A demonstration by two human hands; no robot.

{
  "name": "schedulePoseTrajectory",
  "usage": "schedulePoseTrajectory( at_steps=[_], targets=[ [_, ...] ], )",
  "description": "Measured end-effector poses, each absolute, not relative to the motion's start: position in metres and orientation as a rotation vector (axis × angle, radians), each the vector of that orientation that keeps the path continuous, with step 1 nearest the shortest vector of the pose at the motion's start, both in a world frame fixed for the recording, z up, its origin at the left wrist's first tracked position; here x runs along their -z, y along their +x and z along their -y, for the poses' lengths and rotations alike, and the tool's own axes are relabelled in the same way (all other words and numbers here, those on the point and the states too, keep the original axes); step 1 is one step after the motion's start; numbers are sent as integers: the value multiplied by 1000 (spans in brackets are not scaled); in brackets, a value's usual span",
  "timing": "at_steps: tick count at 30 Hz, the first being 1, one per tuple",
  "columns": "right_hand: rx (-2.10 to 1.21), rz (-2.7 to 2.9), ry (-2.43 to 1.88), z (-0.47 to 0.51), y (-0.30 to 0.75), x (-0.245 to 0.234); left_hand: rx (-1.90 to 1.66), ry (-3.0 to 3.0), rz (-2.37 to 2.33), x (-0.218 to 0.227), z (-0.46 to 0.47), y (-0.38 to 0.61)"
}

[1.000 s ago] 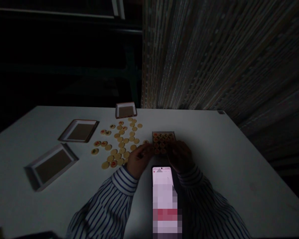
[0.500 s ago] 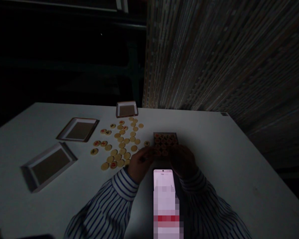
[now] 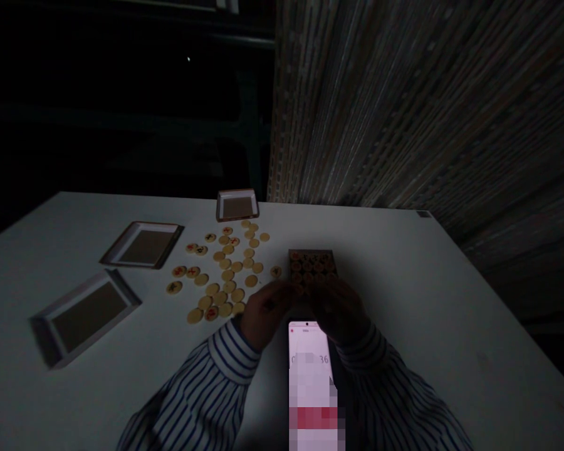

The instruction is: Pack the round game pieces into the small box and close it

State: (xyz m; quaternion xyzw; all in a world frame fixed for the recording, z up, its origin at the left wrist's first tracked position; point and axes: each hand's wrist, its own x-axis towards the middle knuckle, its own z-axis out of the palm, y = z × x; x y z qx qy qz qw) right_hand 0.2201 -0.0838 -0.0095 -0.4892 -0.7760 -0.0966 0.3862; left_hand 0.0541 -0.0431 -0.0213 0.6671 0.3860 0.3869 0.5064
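A small box [image 3: 311, 252] holds rows of round xiangqi pieces [image 3: 314, 267], face up with characters on them. My left hand [image 3: 266, 311] is at its near left corner, fingers curled and pressed together. Over the near rows, my right hand [image 3: 341, 311] bends its fingers toward the left fingertips. Both sets of fingertips are close together in deep shadow; whatever they pinch cannot be made out. Left of the box lie many loose xiangqi pieces [image 3: 228, 275], mostly blank side up, some showing red or black characters. One black-marked piece [image 3: 276, 271] lies just beside the box.
A lit phone [image 3: 309, 369] lies between my forearms. An open tray [image 3: 237, 191] stands at the table's far edge; another tray [image 3: 106, 262] and a box lid or tray [image 3: 59, 363] lie at left. Behind the white table [image 3: 404, 300] hangs a striped curtain [image 3: 380, 100].
My right hand has shifted slightly left and nearer to me, uncovering more pieces in the box. My left hand stays nearly in place. The phone screen now shows digits.
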Motion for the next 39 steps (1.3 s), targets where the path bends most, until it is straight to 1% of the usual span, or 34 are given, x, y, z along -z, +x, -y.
schedulePoseTrajectory(
  at_steps=[16,21,28,39],
  targets=[
    [134,2018,-1177,85,214,7,-881,1385,-954,29,47,59],
    [90,2022,-1158,85,213,7,-956,1312,-951,31,46,60],
    [61,2048,-1180,84,213,6,-988,1382,-934,19,45,60],
    [82,2051,-1157,81,216,8,-970,1405,-976,20,44,58]
  ],
)
